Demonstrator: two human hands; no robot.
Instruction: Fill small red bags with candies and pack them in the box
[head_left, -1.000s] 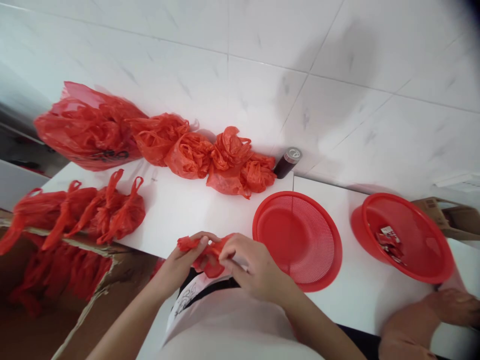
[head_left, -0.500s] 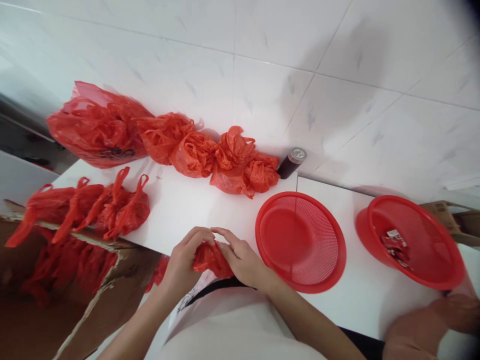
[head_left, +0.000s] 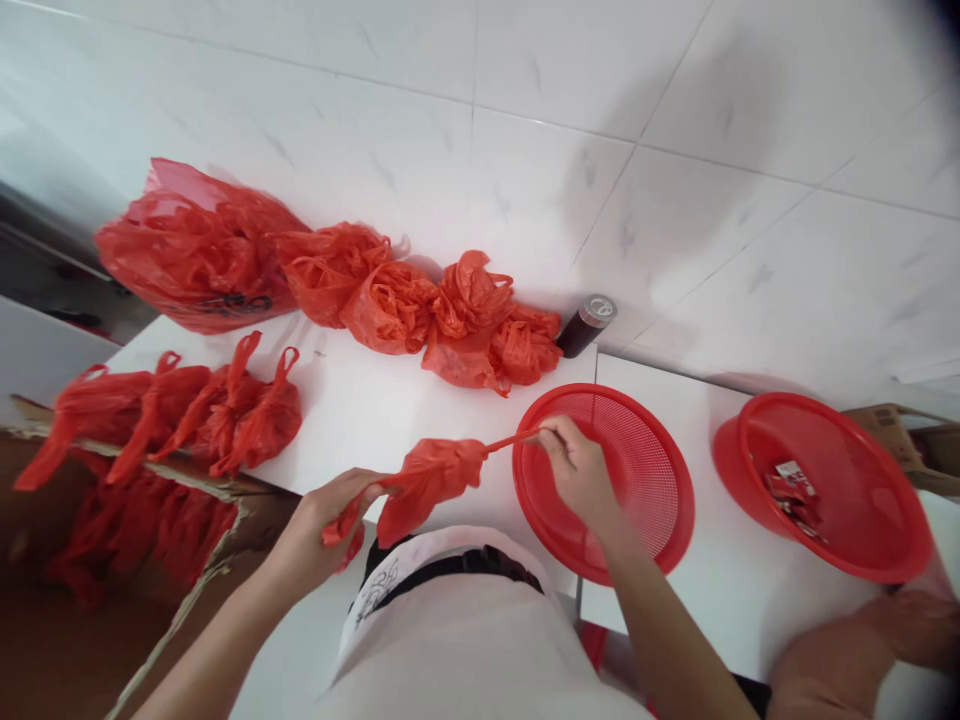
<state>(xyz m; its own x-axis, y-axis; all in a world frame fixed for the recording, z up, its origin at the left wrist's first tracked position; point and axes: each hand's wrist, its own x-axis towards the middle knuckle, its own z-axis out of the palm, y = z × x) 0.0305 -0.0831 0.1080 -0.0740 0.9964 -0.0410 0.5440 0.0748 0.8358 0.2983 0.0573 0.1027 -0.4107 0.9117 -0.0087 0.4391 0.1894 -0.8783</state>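
Stretched between my hands is a red plastic bag (head_left: 431, 485), held just above the table's front edge. My left hand (head_left: 326, 520) is closed on its left end, with some crumpled red plastic hanging below the fingers. My right hand (head_left: 576, 465) pinches a thin twisted strand of the bag, pulled out to the right over a red mesh basket (head_left: 679, 540). To the left, several knotted red bags (head_left: 262, 420) with looped handles lie in a row at the table edge. What the held bag contains cannot be seen.
Bunched red bags (head_left: 394, 310) line the wall beside a dark can (head_left: 587, 325). A second red basket (head_left: 832, 430) at right holds small packets (head_left: 795, 490). An open cardboard box (head_left: 180, 630) with red bags stands lower left. Another person's arm (head_left: 862, 640) is at lower right.
My hands were together over the crumpled bag near my waist. They have moved apart, left hand leftward and right hand to the right over the basket, pulling the bag taut.
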